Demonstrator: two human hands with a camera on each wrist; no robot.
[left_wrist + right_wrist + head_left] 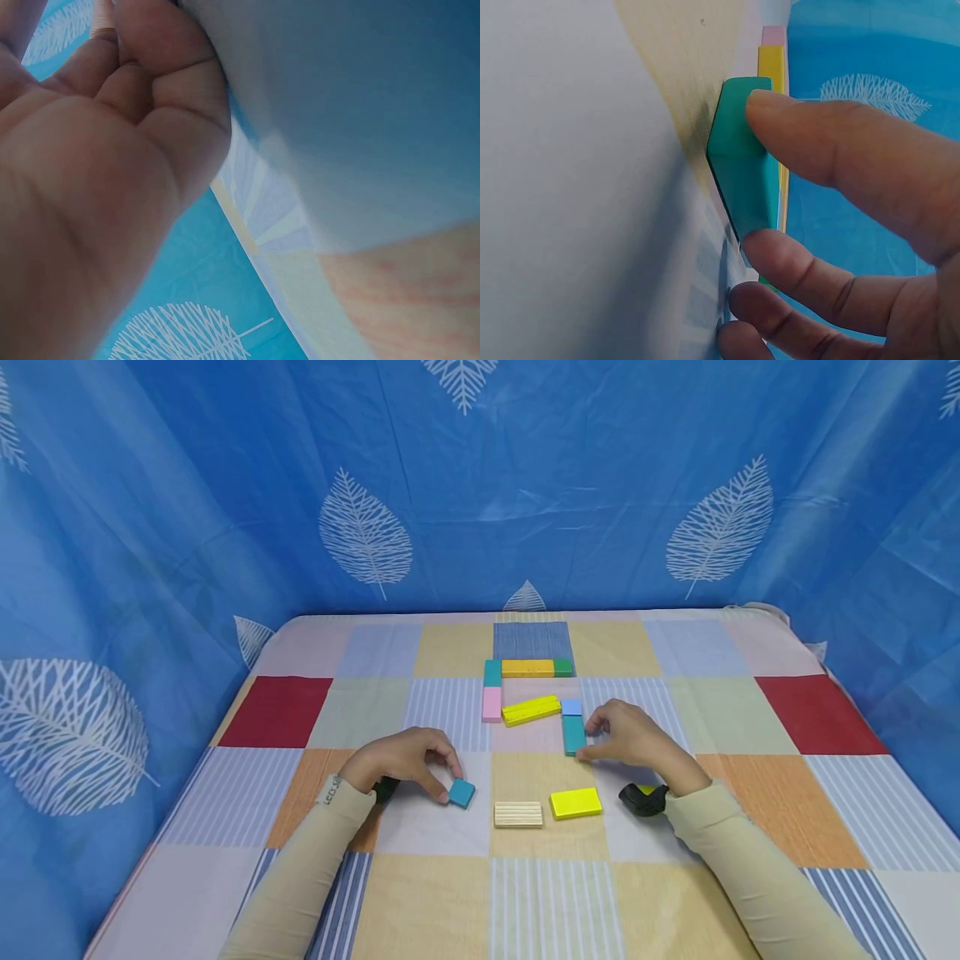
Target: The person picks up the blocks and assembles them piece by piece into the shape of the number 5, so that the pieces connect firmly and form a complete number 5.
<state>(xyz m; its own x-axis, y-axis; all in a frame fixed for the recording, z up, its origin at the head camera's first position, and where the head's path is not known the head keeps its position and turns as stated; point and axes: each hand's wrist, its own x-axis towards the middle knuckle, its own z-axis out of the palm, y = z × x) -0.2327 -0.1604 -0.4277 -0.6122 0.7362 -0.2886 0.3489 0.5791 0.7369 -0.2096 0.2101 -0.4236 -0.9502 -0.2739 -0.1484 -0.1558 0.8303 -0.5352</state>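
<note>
My right hand [630, 737] holds a flat teal block [573, 735] by its edges. In the right wrist view the thumb is on the near end of this teal block [742, 157], and the index fingertip touches its far part. A small light-blue block [572, 707] lies against its far end. My left hand [405, 758] pinches a small blue block [462, 793] between thumb and index finger, low over the cloth. Curled fingers of this left hand [120, 127] fill the left wrist view's upper left, the block hidden there.
Behind, a yellow-orange bar [527, 668] runs between a teal block [492, 673] and a green block [562, 668]. A pink block [491, 703] and a slanted yellow bar [531, 710] lie inside. Nearer are a ridged beige block [518, 814] and a yellow block [576, 803].
</note>
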